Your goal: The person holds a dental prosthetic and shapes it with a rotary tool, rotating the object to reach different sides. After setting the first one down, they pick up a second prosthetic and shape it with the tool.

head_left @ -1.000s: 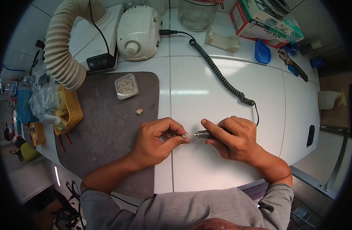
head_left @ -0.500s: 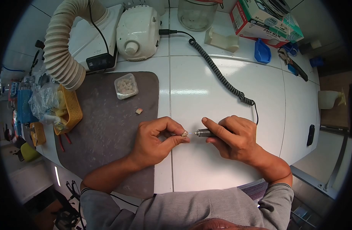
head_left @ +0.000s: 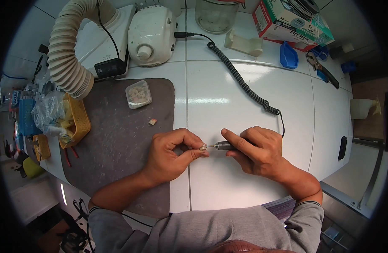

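Between thumb and fingertips, my left hand [head_left: 170, 154] pinches a small pale piece [head_left: 203, 148], mostly covered by the fingers. My right hand [head_left: 259, 151] is wrapped round a dark ribbed rotary handpiece [head_left: 224, 146], its index finger raised off the barrel. The handpiece's thin metal bit points left and meets the pale piece, or nearly so; the contact is too small to make out. A loose cream-and-reddish piece [head_left: 152, 121] lies on the grey mat [head_left: 122, 168]. Behind it stands a clear tub [head_left: 138, 94] holding several similar pale pieces.
A coiled cable [head_left: 240, 80] runs across the white table from the white control box [head_left: 151, 36]. A ribbed hose [head_left: 65, 55] hangs at the upper left above a yellow basket [head_left: 81, 122]. Along the back stand a glass jar [head_left: 216, 17], a blue tray [head_left: 289, 55] and a mask box [head_left: 287, 25].
The handpiece and my right hand have shifted very slightly left. The small piece in my left fingers looks slightly turned; all else stays in place.
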Demonstrator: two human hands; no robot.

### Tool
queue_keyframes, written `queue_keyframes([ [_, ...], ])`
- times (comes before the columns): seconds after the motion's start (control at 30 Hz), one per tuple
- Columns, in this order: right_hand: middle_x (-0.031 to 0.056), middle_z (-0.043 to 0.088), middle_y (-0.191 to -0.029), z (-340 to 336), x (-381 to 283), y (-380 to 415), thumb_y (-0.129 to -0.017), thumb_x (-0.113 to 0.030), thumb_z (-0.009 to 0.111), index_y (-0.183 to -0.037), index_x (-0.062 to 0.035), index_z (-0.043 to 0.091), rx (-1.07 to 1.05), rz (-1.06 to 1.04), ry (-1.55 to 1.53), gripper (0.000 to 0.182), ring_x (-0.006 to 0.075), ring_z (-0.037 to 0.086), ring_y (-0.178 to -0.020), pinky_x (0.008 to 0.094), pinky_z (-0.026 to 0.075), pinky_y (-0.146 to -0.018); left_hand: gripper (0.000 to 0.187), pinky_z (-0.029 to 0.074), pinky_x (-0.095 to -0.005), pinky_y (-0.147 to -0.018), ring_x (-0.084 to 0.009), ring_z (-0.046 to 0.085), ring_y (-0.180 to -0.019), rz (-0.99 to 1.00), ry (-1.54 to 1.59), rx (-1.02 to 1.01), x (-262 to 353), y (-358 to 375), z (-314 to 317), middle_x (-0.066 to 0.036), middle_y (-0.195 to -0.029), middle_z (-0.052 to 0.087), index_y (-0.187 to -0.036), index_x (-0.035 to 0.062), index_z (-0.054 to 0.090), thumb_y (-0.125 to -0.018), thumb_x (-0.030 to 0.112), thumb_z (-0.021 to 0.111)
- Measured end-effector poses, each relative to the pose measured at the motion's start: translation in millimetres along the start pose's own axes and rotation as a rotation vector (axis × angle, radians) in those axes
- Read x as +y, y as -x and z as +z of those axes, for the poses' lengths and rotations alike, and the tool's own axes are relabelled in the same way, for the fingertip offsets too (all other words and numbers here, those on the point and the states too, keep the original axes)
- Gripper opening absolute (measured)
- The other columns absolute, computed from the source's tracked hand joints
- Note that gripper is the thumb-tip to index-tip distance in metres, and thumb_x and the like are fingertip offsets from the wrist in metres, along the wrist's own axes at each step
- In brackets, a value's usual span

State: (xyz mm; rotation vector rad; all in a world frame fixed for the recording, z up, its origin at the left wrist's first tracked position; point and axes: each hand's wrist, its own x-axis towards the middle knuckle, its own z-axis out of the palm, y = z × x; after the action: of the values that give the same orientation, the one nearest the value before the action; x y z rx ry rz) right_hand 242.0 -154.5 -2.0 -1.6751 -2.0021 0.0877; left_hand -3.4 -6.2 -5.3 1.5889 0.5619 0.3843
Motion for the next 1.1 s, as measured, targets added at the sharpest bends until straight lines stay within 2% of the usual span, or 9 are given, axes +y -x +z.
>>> queue_keyframes([
  [1.1,-0.0059,0.050,-0.073,0.2,1.5,-0.7,-0.095,-0.040,0.086,-0.137,-0.0191,0.081,0.003,-0.021,-0.017,0.047,0.0097,0.048,-0.059,0.0287,0.038,-0.051,0.013,0.066,-0.0302,-0.085,-0.0193,0.082,-0.095,0.002,0.007,0.006,0.3,-0.6,-0.5,-0.015,-0.100,0.081,-0.098,-0.0020,0.076,-0.092,-0.007,0.087],
])
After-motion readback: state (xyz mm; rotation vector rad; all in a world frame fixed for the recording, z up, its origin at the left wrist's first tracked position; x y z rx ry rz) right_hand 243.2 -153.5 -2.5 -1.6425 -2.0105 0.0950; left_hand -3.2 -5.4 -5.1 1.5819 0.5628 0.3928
